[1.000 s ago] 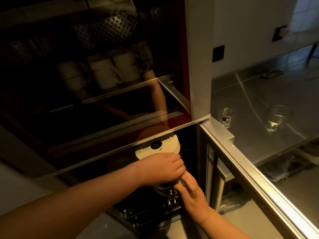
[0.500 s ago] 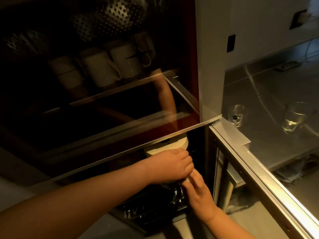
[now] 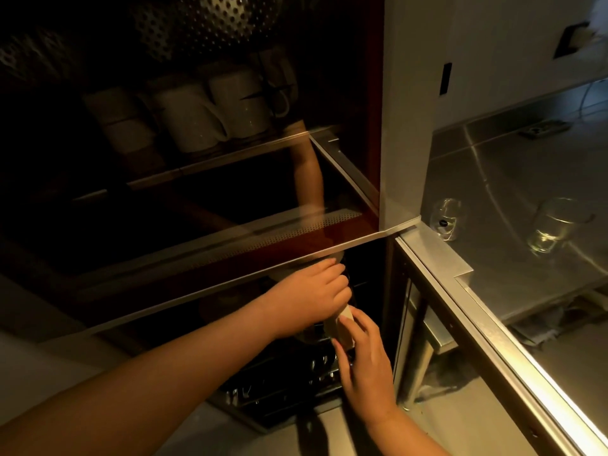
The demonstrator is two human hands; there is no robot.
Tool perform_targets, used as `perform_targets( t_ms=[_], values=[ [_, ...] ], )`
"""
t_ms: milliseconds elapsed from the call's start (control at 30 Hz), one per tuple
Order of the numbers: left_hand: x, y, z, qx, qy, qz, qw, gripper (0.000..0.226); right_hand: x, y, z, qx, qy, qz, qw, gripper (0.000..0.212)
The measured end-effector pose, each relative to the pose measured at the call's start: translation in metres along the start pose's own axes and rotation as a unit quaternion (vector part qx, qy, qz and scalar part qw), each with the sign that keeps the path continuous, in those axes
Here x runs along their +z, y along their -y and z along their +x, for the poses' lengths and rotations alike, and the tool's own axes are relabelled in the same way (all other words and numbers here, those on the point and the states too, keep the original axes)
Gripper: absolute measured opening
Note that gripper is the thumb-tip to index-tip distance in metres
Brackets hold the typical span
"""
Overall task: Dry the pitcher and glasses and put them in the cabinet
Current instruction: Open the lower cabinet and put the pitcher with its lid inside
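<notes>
My left hand (image 3: 309, 297) grips the top of the pitcher (image 3: 341, 328) inside the dark lower cabinet opening. Only its white handle and a sliver of the white lid show; the body is hidden by my hands and the shadow. My right hand (image 3: 365, 366) holds the pitcher's handle from below and to the right. Two clear glasses stand on the steel counter (image 3: 526, 166) to the right: a small one (image 3: 447, 218) near the cabinet wall and a larger one (image 3: 549, 228) further right.
A dark glass cabinet door (image 3: 197, 192) hangs above my hands, with white mugs (image 3: 197, 116) on a shelf behind it. A wire rack (image 3: 289, 380) with shiny items sits low in the opening. The counter's metal edge (image 3: 460, 311) runs close on the right.
Both hands have pushed the pitcher further in under the door's lower edge. The white lid, plainly visible before, is now almost hidden.
</notes>
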State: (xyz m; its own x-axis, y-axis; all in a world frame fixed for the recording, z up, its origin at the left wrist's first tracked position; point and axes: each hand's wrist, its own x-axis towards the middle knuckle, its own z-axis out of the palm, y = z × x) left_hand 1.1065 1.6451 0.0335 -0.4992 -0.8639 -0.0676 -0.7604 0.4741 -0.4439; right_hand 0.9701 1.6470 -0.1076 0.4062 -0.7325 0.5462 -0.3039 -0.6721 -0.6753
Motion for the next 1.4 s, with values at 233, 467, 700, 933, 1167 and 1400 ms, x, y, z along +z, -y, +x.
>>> perform_targets(
  t_ms=[233, 467, 700, 933, 1167, 1400],
  values=[
    [0.020, -0.050, -0.021, -0.224, 0.009, -0.070, 0.972, 0.082, 0.013, -0.002, 0.012, 0.036, -0.014, 0.057, 0.998, 0.066],
    [0.026, -0.092, -0.025, -0.381, 0.007, -0.257, 0.888, 0.087, 0.030, -0.005, 0.016, 0.079, -0.018, 0.090, 0.993, 0.059],
    [0.040, -0.101, -0.016, -0.387, 0.029, -0.350, 0.853, 0.074, 0.027, 0.007, 0.016, 0.176, 0.015, 0.158, 0.971, 0.041],
    [0.047, -0.104, -0.013, -0.394, 0.014, -0.384, 0.835, 0.071, 0.028, -0.001, 0.010, 0.182, 0.038, 0.148, 0.971, 0.053],
    [0.053, -0.098, -0.009, -0.410, 0.033, -0.409, 0.815, 0.066, 0.034, -0.005, 0.029, 0.184, 0.070, 0.150, 0.969, 0.050],
    [0.066, -0.090, -0.008, -0.379, 0.020, -0.453, 0.807, 0.066, 0.033, -0.010, 0.019, 0.177, 0.138, 0.143, 0.964, 0.071]
  ],
)
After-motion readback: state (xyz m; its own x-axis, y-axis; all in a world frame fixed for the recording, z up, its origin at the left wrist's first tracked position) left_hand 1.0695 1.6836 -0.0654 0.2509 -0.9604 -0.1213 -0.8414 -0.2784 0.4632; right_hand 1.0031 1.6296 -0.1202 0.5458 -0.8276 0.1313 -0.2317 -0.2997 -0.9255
